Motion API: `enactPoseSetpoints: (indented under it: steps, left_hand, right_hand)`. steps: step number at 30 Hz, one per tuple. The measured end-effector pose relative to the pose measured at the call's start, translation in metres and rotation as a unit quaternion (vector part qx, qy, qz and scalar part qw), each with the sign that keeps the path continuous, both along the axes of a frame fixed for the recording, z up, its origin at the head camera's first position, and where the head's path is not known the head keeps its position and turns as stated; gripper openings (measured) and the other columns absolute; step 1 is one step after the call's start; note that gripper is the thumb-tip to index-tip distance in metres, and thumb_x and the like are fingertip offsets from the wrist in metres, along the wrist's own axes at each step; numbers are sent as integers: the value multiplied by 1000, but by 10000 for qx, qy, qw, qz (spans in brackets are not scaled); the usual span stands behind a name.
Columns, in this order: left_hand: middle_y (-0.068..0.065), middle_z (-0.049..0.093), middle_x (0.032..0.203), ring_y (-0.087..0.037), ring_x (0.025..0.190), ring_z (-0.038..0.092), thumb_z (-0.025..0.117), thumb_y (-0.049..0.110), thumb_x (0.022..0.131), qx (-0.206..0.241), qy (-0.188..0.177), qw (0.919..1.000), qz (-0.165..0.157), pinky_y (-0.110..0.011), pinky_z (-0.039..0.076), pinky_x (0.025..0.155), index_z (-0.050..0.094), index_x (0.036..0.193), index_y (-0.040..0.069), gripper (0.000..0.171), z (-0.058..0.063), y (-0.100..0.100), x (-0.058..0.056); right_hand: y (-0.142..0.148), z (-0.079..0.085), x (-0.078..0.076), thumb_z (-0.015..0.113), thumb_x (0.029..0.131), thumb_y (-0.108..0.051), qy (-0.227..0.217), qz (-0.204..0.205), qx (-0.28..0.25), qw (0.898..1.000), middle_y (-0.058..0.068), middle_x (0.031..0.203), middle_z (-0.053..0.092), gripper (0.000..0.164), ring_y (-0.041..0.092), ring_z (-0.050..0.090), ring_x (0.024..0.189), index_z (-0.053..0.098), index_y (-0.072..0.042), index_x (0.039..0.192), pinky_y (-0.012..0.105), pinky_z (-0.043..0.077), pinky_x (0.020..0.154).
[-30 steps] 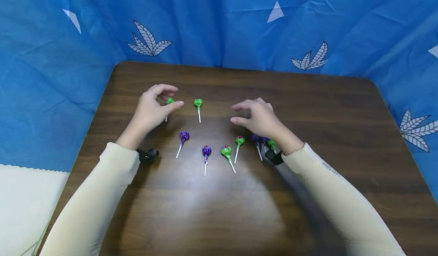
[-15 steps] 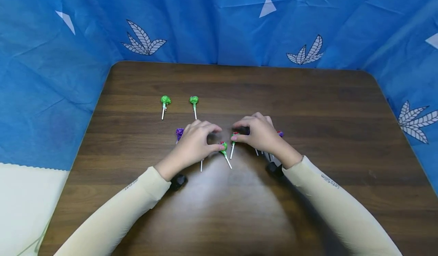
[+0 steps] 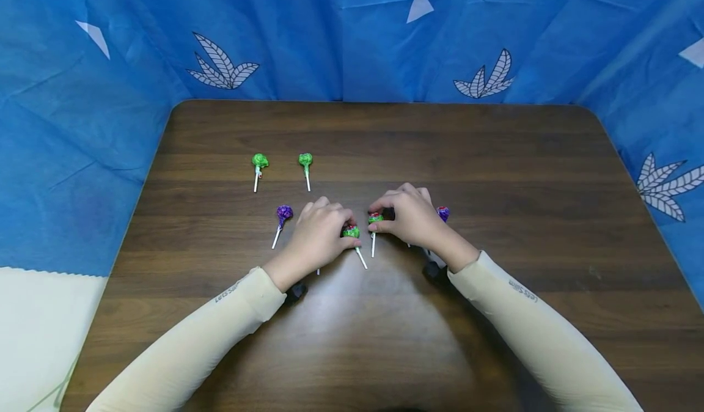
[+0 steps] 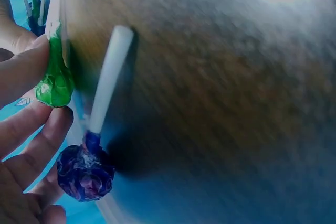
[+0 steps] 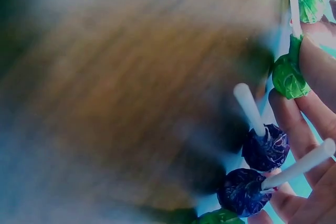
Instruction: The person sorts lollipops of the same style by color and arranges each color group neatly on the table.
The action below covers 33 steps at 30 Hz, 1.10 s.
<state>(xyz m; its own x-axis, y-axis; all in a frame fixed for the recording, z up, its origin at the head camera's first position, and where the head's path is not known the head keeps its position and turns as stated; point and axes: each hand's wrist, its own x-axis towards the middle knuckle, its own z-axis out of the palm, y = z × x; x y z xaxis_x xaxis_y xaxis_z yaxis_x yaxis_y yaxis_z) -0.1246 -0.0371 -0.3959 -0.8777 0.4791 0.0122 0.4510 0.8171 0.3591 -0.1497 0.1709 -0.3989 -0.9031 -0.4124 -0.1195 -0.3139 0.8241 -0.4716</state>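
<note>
Brown table [image 3: 495,173], hands pinching green lollipops

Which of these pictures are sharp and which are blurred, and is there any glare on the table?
Head view: sharp, with a pale glare patch on the table near the sleeves. Left wrist view: the wood is smeared, a bright spot at the top right, but the purple lollipop is fairly clear. Right wrist view: the wood is strongly blurred and dark at the corners; only the purple lollipops look sharp.

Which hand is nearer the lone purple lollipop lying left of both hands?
Left. The left hand lies just right of the purple lollipop; the right hand is farther right, beyond two green lollipops.
</note>
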Motion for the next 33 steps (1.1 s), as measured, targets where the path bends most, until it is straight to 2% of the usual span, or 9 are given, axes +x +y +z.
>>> enactPoseSetpoints:
  steps: [10, 18, 26, 33]
  left_hand:
    - [3, 71, 92, -21, 91, 55, 83, 38, 78, -78, -188, 9998, -23, -39, 39, 81, 73, 94, 18, 27, 0, 2, -1]
    - [4, 73, 96, -21, 94, 56, 83, 38, 79, -10, -265, 9996, -18, -40, 39, 84, 75, 98, 21, 26, 1, 3, -2]
    - [3, 74, 100, -22, 95, 56, 82, 35, 81, 157, -401, 9991, 35, -41, 39, 86, 76, 102, 22, 26, 1, 2, -2]
    - [3, 75, 104, -22, 96, 56, 80, 35, 82, 74, -409, 9991, 66, -41, 39, 86, 77, 105, 23, 27, 1, 3, 0]
  right_hand:
    - [4, -1, 7, 82, 81, -38, 121, 98, -78, 9998, -10, 107, 73, 26, 20, 51, 108, 76, -26, 104, 47, 29, 95]
    - [6, -3, 9, 81, 81, -36, 252, 126, -185, 9994, -9, 110, 73, 26, 22, 50, 118, 77, -25, 104, 51, 25, 105]
    - [7, -3, 12, 82, 81, -35, 177, 37, -218, 9996, -7, 110, 73, 25, 23, 48, 122, 77, -24, 103, 51, 26, 106]
    - [6, -2, 15, 81, 81, -36, 180, -28, -179, 9997, -7, 110, 74, 25, 24, 48, 123, 77, -24, 103, 51, 25, 106]
